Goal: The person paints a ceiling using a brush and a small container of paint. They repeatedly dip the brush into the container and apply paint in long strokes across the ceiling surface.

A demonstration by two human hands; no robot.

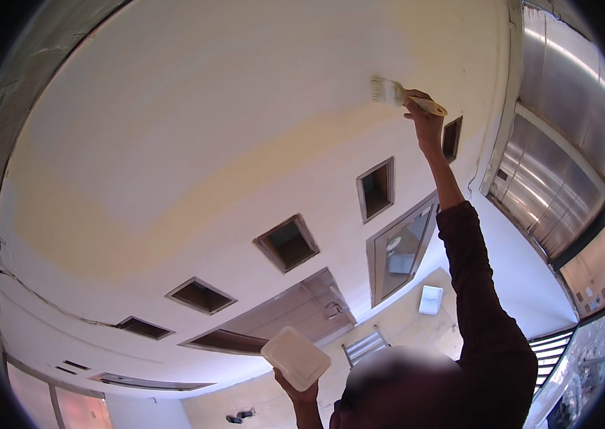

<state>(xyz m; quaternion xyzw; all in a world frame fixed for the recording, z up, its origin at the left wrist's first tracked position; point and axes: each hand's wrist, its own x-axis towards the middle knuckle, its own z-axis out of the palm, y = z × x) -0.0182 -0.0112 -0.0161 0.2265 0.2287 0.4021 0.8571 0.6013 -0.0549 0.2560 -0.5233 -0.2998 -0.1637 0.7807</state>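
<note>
My right arm reaches up, and my right hand (426, 127) is closed around the wooden handle of a wide paintbrush (389, 92). The brush's pale bristles point left and appear to be against the large wall (216, 93). White covers much of this surface, with a yellow band (266, 161) curving below the brush and more yellow at the upper right. Low in the view, my left hand (295, 392) grips a whitish, rounded rectangular plastic tub (295, 357) by its lower side. What the tub contains is hidden.
Several framed square openings, one a recess (286, 244), line the wall above a doorway (302, 304) and a window (404, 250). A loose cable (59, 305) hangs at left. Below are a metal ladder (365, 346), a white tray (430, 300) and dark footwear (240, 415). Metal panels (542, 186) stand right.
</note>
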